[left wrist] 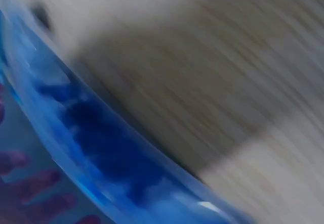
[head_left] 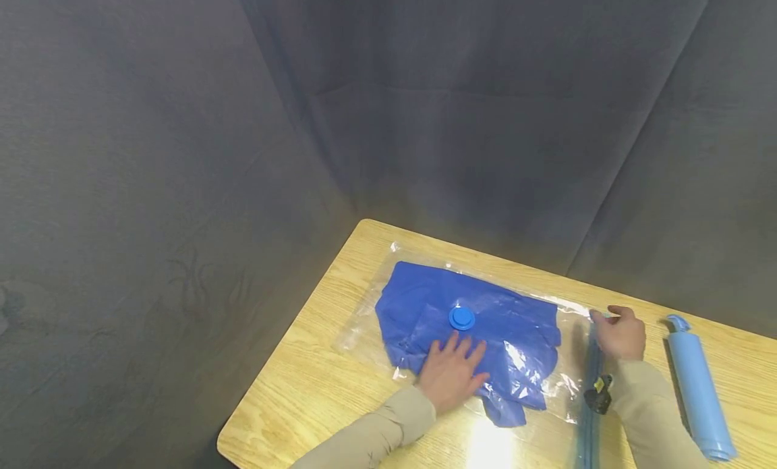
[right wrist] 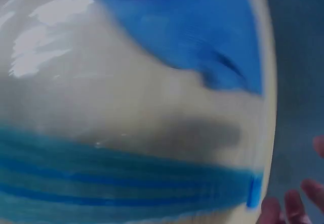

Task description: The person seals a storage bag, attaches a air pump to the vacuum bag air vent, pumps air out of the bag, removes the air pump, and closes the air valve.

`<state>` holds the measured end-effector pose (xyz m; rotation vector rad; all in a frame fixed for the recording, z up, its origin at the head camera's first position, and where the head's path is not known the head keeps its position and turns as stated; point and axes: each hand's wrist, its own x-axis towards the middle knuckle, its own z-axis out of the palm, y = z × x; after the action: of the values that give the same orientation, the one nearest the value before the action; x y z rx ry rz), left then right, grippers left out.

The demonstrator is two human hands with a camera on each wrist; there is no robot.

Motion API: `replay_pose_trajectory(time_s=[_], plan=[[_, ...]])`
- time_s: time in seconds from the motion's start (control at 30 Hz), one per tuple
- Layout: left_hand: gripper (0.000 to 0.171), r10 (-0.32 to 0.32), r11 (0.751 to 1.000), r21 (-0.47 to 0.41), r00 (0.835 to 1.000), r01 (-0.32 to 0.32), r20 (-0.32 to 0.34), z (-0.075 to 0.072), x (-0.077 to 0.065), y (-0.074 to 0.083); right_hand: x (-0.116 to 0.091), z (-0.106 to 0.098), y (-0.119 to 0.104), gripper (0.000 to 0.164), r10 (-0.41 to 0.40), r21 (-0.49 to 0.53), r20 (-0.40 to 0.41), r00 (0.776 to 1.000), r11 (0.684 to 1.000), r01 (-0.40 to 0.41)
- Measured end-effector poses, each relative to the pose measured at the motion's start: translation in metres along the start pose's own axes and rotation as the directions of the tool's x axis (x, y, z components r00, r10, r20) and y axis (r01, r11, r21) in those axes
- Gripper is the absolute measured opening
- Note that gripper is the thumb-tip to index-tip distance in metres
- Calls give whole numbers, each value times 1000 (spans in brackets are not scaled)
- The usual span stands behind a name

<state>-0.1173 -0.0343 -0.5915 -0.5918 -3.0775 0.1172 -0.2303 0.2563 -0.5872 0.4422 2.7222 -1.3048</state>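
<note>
A clear plastic storage bag point(head_left: 364, 320) lies flat with a folded blue cloth point(head_left: 419, 300) inside. A round blue valve cap point(head_left: 462, 318) sits on its upper face. My left hand point(head_left: 452, 373) rests on the bag just below the valve, fingers spread. At the bag's right end runs a blue-green zip strip point(head_left: 587, 422). Close by the strip's far end is my right hand point(head_left: 620, 334), fingers bent loosely. The right wrist view shows a small blue slider point(right wrist: 254, 189) at the strip's end, the fingertips point(right wrist: 293, 206) beside it. I see nothing held there.
A light-blue hand pump point(head_left: 701, 391) lies on the wooden table point(head_left: 285, 395), right of the right forearm. Dark grey curtains point(head_left: 473, 152) hang behind and to the left of the table. The left wrist view is badly blurred.
</note>
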Motion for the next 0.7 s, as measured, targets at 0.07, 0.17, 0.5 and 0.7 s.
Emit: replay_pose_trajectory(time_s=[0.07,0.17,0.5,0.7], plan=[[60,-72,997,-22,997,73,38,6,0,-24,-14,16,-7,55,-168,-101,-51,984,982,163],[62,-137,989,-44,988,141,72,14,-2,-48,-37,45,-21,53,-382,-203,-56,923,909,364],[61,-146,985,-80,986,152,78,24,-6,-60,-97,124,-42,84,-423,-457,171,890,766,452],[62,-141,987,-69,986,147,84,28,-6,-58,-99,129,-27,94,-323,-465,206,924,798,383]])
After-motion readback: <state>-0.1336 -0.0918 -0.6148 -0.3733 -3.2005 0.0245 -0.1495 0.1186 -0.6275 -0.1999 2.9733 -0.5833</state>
